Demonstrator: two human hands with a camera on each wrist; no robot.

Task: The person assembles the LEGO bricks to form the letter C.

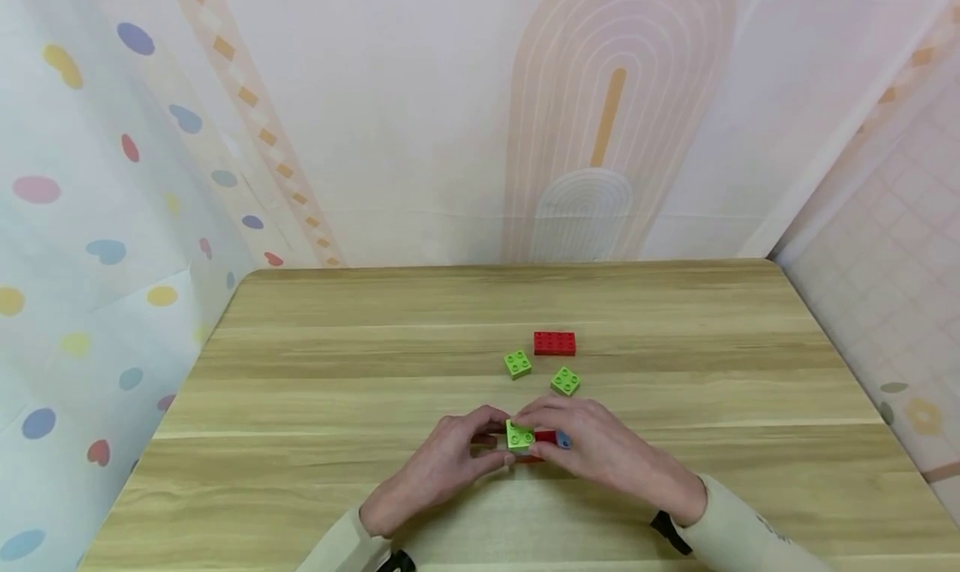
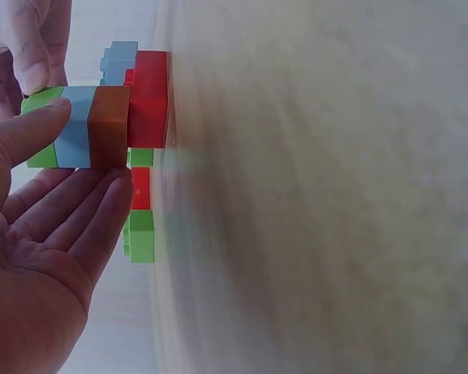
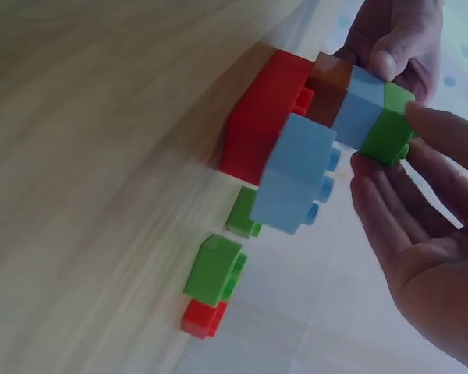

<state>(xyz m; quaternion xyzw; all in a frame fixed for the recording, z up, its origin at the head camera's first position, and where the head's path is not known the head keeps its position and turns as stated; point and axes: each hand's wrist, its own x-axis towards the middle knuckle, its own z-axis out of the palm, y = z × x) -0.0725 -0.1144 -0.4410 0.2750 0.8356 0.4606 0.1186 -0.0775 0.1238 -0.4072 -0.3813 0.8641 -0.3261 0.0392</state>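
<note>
Both hands meet at a small stack of toy building bricks near the table's front. On top is a green brick (image 1: 519, 435), above a light blue brick (image 2: 75, 128) and a brown brick (image 2: 109, 128). The stack stands on one end of a long red brick (image 3: 257, 125), whose other end bears a second blue brick (image 3: 292, 171). My left hand (image 1: 442, 459) grips the stack, thumb on its near side, fingers on the far side. With thumb and fingers, my right hand (image 1: 600, 451) pinches the top green brick.
Past the hands, two loose green bricks (image 1: 517, 363) (image 1: 566, 381) and a red brick (image 1: 555, 343) lie studs up on the wooden table (image 1: 337, 372). A patterned cloth (image 1: 420, 122) hangs behind the table's back edge.
</note>
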